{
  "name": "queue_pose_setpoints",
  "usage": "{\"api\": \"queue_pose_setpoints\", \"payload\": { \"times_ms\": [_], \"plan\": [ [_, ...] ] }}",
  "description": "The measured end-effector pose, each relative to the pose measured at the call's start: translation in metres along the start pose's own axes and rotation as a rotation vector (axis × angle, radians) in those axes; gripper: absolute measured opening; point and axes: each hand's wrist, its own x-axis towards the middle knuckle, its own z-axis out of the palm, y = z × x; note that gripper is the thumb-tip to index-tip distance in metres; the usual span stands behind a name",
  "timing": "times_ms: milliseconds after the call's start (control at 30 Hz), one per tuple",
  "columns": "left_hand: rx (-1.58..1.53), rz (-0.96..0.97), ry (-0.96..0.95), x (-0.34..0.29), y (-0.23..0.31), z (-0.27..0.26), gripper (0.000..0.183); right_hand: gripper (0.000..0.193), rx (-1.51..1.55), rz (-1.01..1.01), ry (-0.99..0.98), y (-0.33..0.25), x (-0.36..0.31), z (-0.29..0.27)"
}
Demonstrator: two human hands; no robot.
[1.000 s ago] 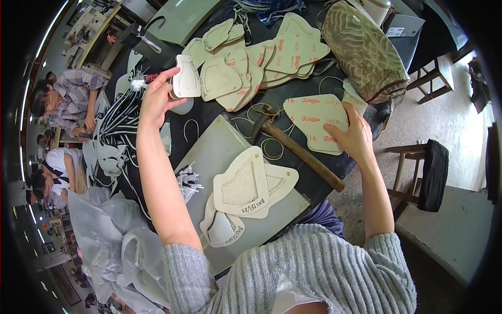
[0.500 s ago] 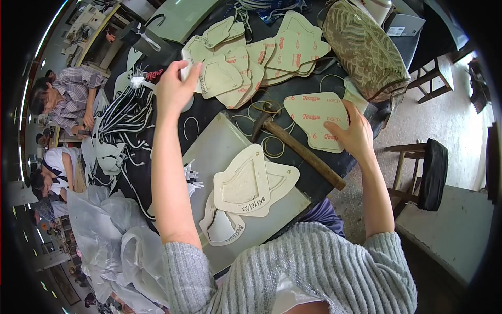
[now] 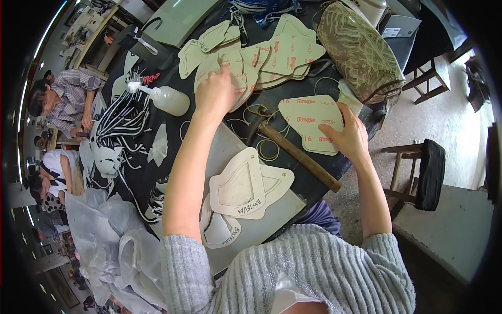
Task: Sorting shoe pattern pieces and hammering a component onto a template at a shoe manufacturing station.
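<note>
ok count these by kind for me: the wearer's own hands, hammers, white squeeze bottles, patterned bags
Own hands: 2 (left hand, right hand)
Hammer: 1
White squeeze bottle: 1
Patterned bag: 1
Total: 5

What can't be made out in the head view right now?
All in the head view:
- Whether the left hand grips a pale piece: the hand's own back hides the contact.
- Underside of the printed piece at the right hand: its upper face hides it.
- Left part of the grey slab: behind the left forearm.
- Blue bundle: cut off by the top edge.
</note>
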Motion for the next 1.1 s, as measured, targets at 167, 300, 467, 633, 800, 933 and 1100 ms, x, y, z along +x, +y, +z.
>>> {"api": "queue_pose_setpoints", "payload": {
  "times_ms": [167,300,467,633,800,933,1100],
  "plan": [
    [-0.001,-0.054,0.483,-0.014,-0.013,-0.059,0.045,0.068,0.003,0.019,-0.032,-0.004,0.0,-0.001],
    [-0.956,-0.025,0.362,-0.027,-0.006,-0.079,0.034,0.065,-0.01,0.014,0.003,0.0,0.001,-0.002],
    [-1.573,-0.171,-0.054,-0.039,0.024,-0.059,0.035,0.057,0.113,0.023,-0.04,0.005,0.007,-0.003],
    [-1.745,-0.114,-0.354,-0.033,0.024,-0.033,0.032,0.034,0.542,0.074,-0.119,0.009,0.014,0.0],
    [-1.86,-0.135,-0.251,-0.03,0.012,-0.03,0.036,0.03,0.864,0.058,-0.059,0.016,0.021,0.008],
    [-1.873,-0.253,-0.073,-0.031,-0.003,-0.03,0.038,0.032,1.041,0.207,-0.173,0.014,0.019,0.001],
    [-1.892,-0.153,-0.138,-0.033,0.004,-0.028,0.037,0.031,1.033,0.21,-0.137,0.018,0.018,0.009]
  ]
}}
